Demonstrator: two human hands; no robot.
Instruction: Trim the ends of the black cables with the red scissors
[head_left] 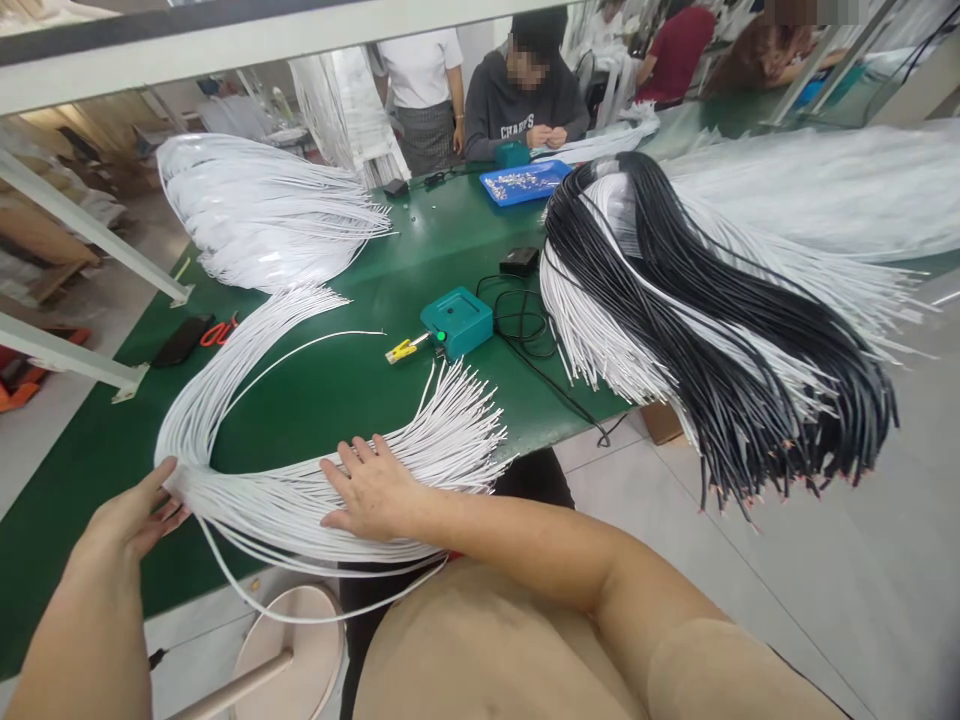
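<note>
White wire bundle (300, 510): a thick sheaf of thin white wires, bent in a U at the near edge of the green table (337, 390); one leg runs up and away to the left, the other fans out to cut ends on the right, near the table edge. A few loose strands sag below the edge.
Left hand (139, 515): at the bend of the bundle, on its left; thumb and fingers close loosely about the strands there, not clenched.
Right hand (371, 490): laid flat, palm down, on the right leg of the bundle; fingers spread and straight, pressing and not gripping.
Single strand (300, 348): one white wire arcs alone across the table inside the U.
Teal box (456, 320): just beyond the fanned ends, with a green lamp on its near face and a yellow-handled tool (401, 350) lying at its left.
Black cable (540, 360): coiled to the right of the box, trailing to the table edge.
Black and white wires (712, 330): a big mixed sheaf on the right, its ends hanging over the edge.
Second white sheaf (255, 210): lies well apart, at the far left of the table.
Scissors (219, 331): red-handled, at the left edge beside a dark flat object.
Blue tray (525, 182): at the far side, with small parts in it, before a seated person (525, 95) in a grey top whose hands are together.
Stool (289, 655): round, pale, beneath the table edge.
</note>
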